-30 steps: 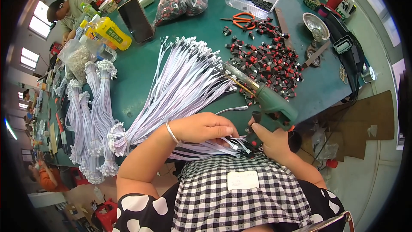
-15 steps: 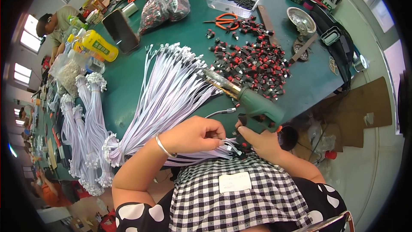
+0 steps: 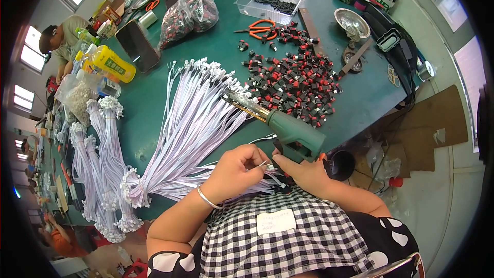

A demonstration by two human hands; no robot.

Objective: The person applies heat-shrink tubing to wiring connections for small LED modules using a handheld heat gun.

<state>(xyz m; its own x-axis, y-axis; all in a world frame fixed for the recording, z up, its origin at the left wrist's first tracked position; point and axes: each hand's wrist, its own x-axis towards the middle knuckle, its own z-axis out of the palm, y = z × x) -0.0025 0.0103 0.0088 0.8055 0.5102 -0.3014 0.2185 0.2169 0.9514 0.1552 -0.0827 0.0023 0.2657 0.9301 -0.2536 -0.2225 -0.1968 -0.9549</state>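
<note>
My left hand (image 3: 240, 169) pinches a thin white cable end close to my lap, thumb against forefinger, with more white-tipped cables (image 3: 270, 171) beside the fingertips. Closed around the grip of a green soldering gun (image 3: 297, 129) is my right hand (image 3: 304, 175), its fingers partly hidden below the body. The gun's metal barrel slants to the upper left, over a fanned bundle of white flat cables (image 3: 193, 128). Small dark parts beneath the right hand are too hidden to name. Beyond the gun lies a heap of black-and-red connectors (image 3: 293, 80).
Tied cable bundles (image 3: 110, 141) lie at the left, near a phone (image 3: 138, 46) and a yellow bottle (image 3: 114, 66). Farther back are a bag of connectors (image 3: 189, 18), orange-handled scissors (image 3: 262, 28), a clear tray (image 3: 242, 9) and a metal bowl (image 3: 352, 23). Another person (image 3: 67, 38) sits far left.
The whole view has shifted slightly. My left hand has come lower, against the cable tips, and the soldering gun has moved a little leftward with my right hand.
</note>
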